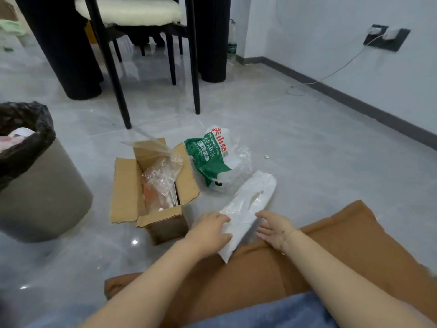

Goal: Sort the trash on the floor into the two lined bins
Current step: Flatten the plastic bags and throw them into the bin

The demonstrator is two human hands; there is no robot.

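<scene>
Wrapper (248, 207), white, thin crinkled plastic, long and flat, lying on the grey tiled floor (319, 162) at near centre. Its near end is lifted over the edge of the person's brown trouser leg (272, 268); its far end points away and to the right. Faint yellowish stains show along the middle; surface translucent in places.

Left hand (209, 229) is on the wrapper's left edge, thumb and fingers curled round it, pinching the plastic. Right hand (274, 229) sits just right of the wrapper, palm turned inward, fingers straight and slightly apart, fingertips at or just beside the plastic; contact cannot be told for sure.

Just beyond the wrapper: crumpled green-and-white bottle-pack film (212, 159), printed with red and white characters, clear plastic bunched round it. It touches or nearly touches the wrapper's far end.

Left of both: open cardboard box (151, 192), flaps spread, with clear plastic bags (160, 176) stuffed inside and sticking up out of the top.

Far left: grey round bin (42, 200) lined with a black bag (28, 138); pale scraps visible inside. Only one bin in view.

Small white scrap (266, 156) on the floor to the right of the film.

Farther off: black chair legs (113, 74), white cushion (130, 8), plastic bottle (232, 43) by the wall, white cable (331, 74) running from a wall socket (385, 37).
</scene>
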